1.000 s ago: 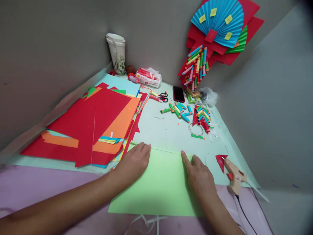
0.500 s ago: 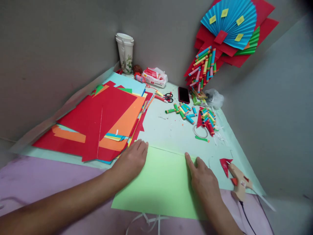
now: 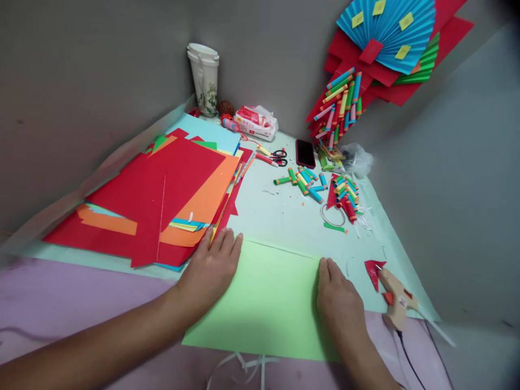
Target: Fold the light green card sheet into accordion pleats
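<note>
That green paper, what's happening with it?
A person is pressing a light green paper sheet flat on the table with both bare hands. The left hand lies palm down on the sheet's left far corner, right beside a pile of red and orange paper. The right hand rests on the sheet's right side. A glue gun lies just to the right, and small rolled paper tubes, scissors and a phone sit farther back.
</note>
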### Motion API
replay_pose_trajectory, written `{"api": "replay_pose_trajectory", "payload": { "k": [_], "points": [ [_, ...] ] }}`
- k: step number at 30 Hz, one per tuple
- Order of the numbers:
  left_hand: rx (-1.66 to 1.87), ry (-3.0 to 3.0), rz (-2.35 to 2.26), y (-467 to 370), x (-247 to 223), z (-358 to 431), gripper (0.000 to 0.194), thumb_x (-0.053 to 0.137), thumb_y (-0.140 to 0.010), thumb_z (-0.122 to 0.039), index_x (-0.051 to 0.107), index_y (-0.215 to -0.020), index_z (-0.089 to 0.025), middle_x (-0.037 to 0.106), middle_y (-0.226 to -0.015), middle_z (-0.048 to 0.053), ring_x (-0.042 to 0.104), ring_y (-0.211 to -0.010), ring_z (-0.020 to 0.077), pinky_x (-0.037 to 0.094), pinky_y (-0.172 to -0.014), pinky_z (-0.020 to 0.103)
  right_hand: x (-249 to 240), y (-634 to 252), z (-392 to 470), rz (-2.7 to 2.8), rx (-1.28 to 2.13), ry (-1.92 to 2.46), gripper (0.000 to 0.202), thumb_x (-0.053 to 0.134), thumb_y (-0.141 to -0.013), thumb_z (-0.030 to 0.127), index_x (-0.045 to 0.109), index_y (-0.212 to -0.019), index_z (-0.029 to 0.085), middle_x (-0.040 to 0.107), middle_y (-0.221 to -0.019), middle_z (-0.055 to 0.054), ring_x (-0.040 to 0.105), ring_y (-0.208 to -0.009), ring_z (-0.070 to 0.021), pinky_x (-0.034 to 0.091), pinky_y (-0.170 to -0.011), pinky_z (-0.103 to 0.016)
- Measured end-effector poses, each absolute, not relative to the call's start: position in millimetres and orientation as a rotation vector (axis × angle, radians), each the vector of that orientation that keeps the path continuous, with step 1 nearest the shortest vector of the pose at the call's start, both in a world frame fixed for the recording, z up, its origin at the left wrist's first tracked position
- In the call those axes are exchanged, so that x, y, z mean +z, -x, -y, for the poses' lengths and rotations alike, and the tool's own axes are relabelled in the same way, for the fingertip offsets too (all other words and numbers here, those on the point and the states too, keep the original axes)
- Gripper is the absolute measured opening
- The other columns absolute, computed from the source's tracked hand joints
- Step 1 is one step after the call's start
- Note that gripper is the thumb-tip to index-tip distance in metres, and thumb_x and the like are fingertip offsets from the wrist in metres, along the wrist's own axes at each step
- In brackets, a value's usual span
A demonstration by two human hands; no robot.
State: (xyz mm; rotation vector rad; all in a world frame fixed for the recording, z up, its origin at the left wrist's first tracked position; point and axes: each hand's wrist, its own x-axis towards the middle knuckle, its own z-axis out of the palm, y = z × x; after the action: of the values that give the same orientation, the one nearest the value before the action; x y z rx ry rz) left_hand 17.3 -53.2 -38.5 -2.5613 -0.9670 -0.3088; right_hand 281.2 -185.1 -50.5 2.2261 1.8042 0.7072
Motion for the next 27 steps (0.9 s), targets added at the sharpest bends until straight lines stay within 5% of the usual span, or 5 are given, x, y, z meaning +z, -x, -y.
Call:
{"api": "replay_pose_trajectory", "payload": {
  "k": [12,21,27],
  "points": [
    [-0.205,2.564,1.013,-17.7,-39.0,55.7,0.052,0.045,-0.091,-0.007,0.058,-0.140,-0.018,0.067,-0.128,0.023,0.064,-0.120,0.0336,0.045,-0.105,0.053,-52.4,-288.8,189.4,-1.773,0.641,-2.268,0.042,0.044,-0.087,-0.004,0.060,-0.125,0.002,0.067,-0.124,-0.023,0.068,-0.106,-0.0285,0.055,-0.083,-0.035],
    [-0.105,2.504,1.061,-25.7,-38.0,58.1,0.056,0.054,-0.087,-0.009,0.057,-0.142,-0.023,0.067,-0.127,0.023,0.066,-0.118,0.0345,0.047,-0.106,0.051,-47.5,-284.5,178.1,-1.977,0.775,-2.404,0.046,0.041,-0.085,-0.002,0.059,-0.127,0.002,0.059,-0.134,-0.026,0.054,-0.129,-0.0367,0.050,-0.100,-0.050],
    [-0.074,2.472,1.044,-27.5,-37.4,59.1,0.059,0.056,-0.088,-0.013,0.052,-0.146,-0.027,0.068,-0.126,0.023,0.067,-0.117,0.0347,0.048,-0.104,0.051,-52.3,-223.1,145.3,-2.605,0.634,-2.242,0.062,0.035,-0.086,-0.004,0.047,-0.146,0.009,0.058,-0.142,-0.018,0.048,-0.138,-0.0272,0.048,-0.108,-0.046]
  ]
}}
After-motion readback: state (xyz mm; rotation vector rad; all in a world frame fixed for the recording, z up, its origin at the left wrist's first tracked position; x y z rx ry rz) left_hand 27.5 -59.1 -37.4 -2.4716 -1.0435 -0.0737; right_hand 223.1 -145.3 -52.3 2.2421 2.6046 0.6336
